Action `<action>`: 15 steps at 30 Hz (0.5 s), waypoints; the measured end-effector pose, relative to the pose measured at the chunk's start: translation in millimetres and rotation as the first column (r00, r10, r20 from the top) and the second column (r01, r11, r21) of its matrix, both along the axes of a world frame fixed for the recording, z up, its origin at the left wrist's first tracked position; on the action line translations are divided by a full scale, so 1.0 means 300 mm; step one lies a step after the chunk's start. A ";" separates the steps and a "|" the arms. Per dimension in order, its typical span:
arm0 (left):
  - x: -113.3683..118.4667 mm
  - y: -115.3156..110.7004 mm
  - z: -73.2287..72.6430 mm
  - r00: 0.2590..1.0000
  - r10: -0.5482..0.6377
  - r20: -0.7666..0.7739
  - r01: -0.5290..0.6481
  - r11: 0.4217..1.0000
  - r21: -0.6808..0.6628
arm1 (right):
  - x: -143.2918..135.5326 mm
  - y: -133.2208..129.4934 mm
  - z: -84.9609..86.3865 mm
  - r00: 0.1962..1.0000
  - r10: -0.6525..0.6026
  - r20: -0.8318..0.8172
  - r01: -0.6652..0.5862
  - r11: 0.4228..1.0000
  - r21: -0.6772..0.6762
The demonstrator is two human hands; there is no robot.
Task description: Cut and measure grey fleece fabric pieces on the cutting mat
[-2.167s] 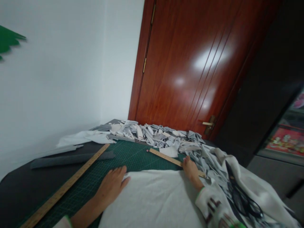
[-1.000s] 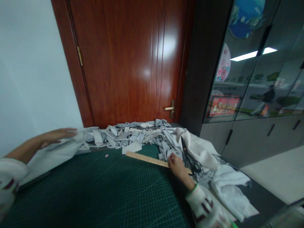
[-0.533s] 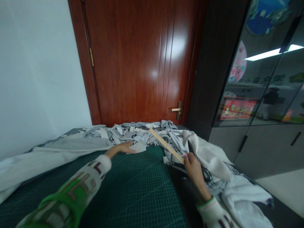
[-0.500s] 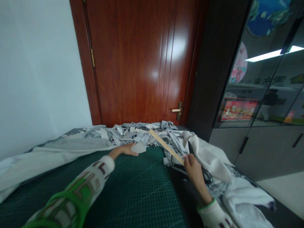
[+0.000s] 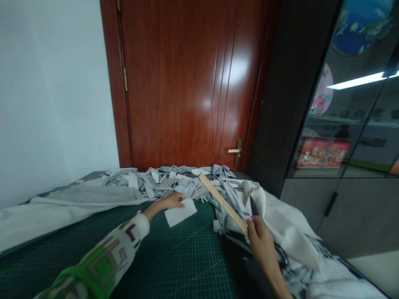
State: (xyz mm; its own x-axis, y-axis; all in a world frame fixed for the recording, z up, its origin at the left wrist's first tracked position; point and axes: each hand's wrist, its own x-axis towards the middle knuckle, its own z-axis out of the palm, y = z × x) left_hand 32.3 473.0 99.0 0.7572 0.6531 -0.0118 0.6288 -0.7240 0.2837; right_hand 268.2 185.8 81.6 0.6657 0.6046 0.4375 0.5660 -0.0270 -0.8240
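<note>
Over the green cutting mat (image 5: 174, 257) my left arm stretched forward, my left hand (image 5: 172, 200) lying palm down, its fingers loosely spread and closed on nothing, their tips on the far edge of a small white fabric piece (image 5: 180, 212) (flat on the mat, beside the heap of grey scraps (image 5: 174, 180)); my right hand (image 5: 262, 245) was curled about the near end of the wooden ruler (image 5: 222, 203), which slanted away over the white cloth (image 5: 280, 220).
</note>
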 end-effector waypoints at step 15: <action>0.439 -0.051 -0.009 0.977 -0.138 0.164 0.104 0.975 0.197 | 0.020 -0.011 0.020 0.985 -0.058 -0.160 0.082 0.986 0.146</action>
